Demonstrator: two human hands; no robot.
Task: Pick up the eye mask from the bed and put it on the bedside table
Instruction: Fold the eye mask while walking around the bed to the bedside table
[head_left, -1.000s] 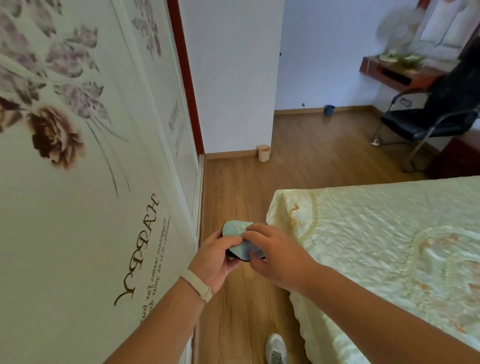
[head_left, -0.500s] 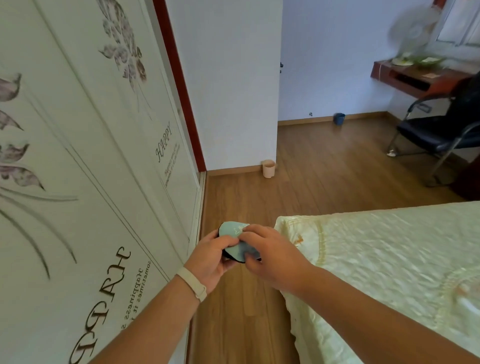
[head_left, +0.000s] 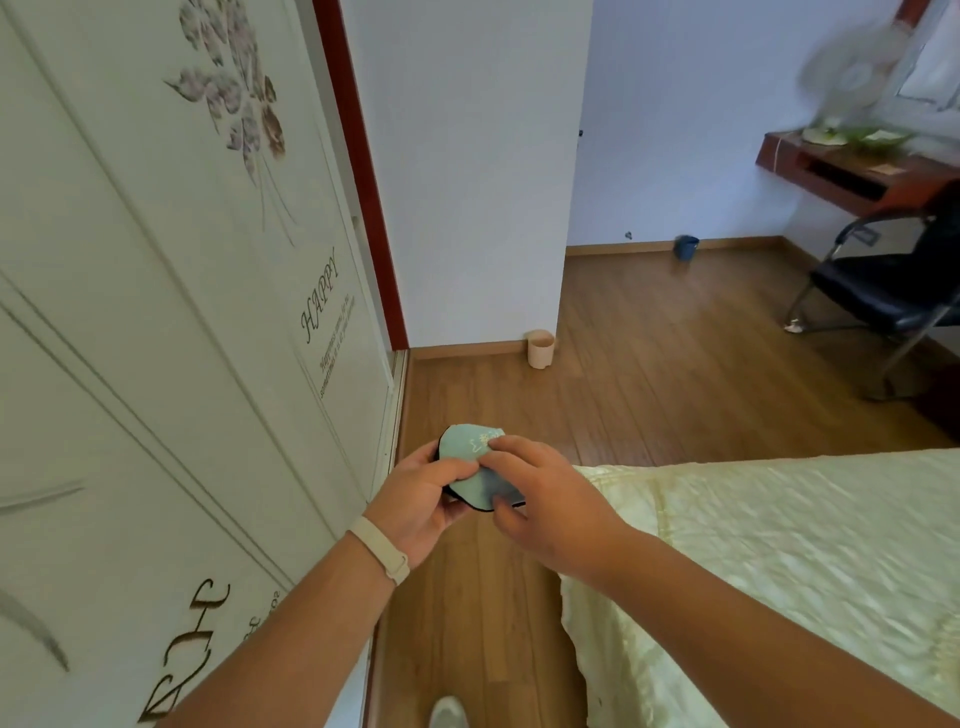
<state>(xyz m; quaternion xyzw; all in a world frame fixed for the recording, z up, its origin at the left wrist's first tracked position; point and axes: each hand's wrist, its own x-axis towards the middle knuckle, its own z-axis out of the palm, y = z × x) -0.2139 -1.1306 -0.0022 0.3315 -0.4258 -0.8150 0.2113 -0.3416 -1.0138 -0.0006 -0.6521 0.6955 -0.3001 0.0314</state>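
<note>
A pale teal eye mask (head_left: 469, 457) with a black edge is held folded between both hands, in the air over the wooden floor beside the bed. My left hand (head_left: 422, 503), with a white band on the wrist, grips its left side. My right hand (head_left: 545, 501) pinches its right side with thumb and fingers. The bed (head_left: 779, 561), covered by a pale yellow quilted spread, lies to the right of my hands. No bedside table shows in the head view.
A white wardrobe door (head_left: 156, 364) with flower prints stands close on the left. A narrow strip of wooden floor (head_left: 649, 374) runs ahead. A beige cup (head_left: 541, 348) and a blue bucket (head_left: 686, 247) sit by the walls. A black chair (head_left: 883, 301) and wall desk (head_left: 857, 171) are far right.
The view has swung up and to the right, showing more floor and room ahead. Both hands have kept hold of the eye mask at about the same spot.
</note>
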